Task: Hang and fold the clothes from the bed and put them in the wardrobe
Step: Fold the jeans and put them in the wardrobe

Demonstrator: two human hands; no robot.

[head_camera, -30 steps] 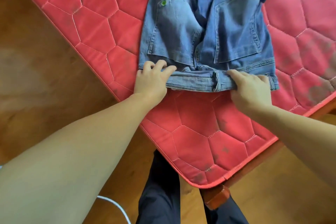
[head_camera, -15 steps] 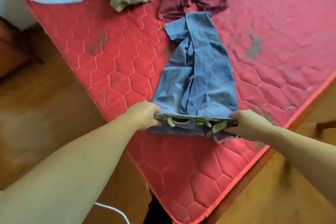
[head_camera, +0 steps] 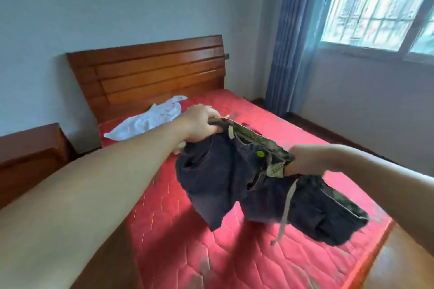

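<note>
I hold a pair of denim jeans by the waistband in the air above the red quilted mattress. My left hand grips the waistband's left end, and my right hand grips its right end. The jeans hang dark in the backlight, folded legs swinging out to the right, with a pale drawstring dangling down. A white garment lies crumpled near the headboard. No wardrobe is in view.
A wooden headboard stands against the back wall, with a wooden bedside table to its left. A blue curtain and a barred window are at the right. Wooden floor runs along the bed's right side.
Both hands have lifted the jeans by the waistband off the mattress into the air. The view has tilted up from the bed to the headboard, wall and window.
</note>
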